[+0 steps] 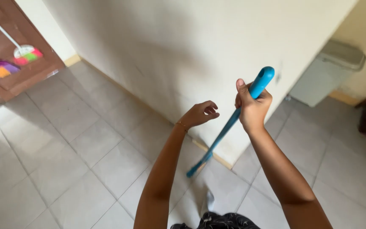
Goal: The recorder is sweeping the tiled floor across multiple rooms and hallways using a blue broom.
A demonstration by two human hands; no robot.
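Note:
My right hand (251,109) is closed around the top of a blue handle (227,127), just below its rounded end with a hole. The handle slants down to the left towards the tiled floor (81,140); its lower end is blurred near the wall's base. My left hand (200,113) hovers just left of the handle with fingers loosely curled, holding nothing. A thin bracelet sits on that wrist.
A white wall (183,55) runs diagonally ahead. A grey lidded bin (327,72) stands at the right against the wall. Two colourful brooms (5,63) lean on a brown wooden door (22,76) at the upper left. Dark items lie at the far right edge.

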